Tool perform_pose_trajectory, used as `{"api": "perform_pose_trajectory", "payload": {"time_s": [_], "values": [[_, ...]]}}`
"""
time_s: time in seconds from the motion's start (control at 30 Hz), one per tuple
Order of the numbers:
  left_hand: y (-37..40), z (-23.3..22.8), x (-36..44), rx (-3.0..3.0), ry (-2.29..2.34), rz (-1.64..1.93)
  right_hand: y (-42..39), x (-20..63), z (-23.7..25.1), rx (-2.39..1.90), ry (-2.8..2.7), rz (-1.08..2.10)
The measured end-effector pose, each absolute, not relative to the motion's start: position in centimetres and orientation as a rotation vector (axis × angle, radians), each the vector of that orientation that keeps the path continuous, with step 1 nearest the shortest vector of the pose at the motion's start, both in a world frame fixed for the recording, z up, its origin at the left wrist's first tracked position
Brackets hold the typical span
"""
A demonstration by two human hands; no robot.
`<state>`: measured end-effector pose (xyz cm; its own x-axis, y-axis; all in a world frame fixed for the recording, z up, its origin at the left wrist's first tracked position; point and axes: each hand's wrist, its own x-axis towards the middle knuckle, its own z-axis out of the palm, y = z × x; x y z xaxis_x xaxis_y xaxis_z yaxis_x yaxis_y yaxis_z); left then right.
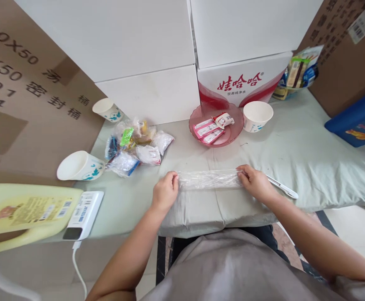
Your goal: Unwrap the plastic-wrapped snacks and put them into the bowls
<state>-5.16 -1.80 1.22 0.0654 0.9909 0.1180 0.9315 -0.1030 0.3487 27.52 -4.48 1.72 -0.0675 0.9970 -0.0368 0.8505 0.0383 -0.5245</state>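
A strip of clear plastic wrap [209, 179] is stretched level between my two hands, just over the front part of the cloth-covered table [197, 209]. My left hand [166, 190] pinches its left end with thumb and fingers. At the other end, my right hand [255, 183] grips the film the same way. A white utility knife [282, 187] lies beside my right wrist, partly hidden by the hand. Farther back, a pink translucent bowl [232, 140] holds a few pink-and-white packets [210, 129].
A pile of wrapped bundles [138, 146] lies left of centre near paper cups [82, 167]. Another cup [257, 117] stands beside the bowl. A yellow jug [44, 192] and a cabled white power bank [85, 213] are at left. White boxes [151, 96] line the back; a blue container [361, 117] stands right.
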Motion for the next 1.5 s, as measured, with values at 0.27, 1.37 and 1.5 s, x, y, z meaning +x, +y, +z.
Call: {"api": "perform_pose_trajectory", "payload": {"time_s": [0.27,1.37,1.5], "values": [[-1.3,1.9,-3.7,2.417,2.112,0.539,-5.0,26.7,1.7,-1.749,-2.156,-0.029],[-8.3,0.6,3.3,2.056,0.648,0.532,-9.6,27.8,5.6,-1.131,-2.113,0.605],[-8.0,0.3,3.0,1.780,0.762,0.525,-4.6,26.4,3.9,-1.445,-1.956,0.605]]}}
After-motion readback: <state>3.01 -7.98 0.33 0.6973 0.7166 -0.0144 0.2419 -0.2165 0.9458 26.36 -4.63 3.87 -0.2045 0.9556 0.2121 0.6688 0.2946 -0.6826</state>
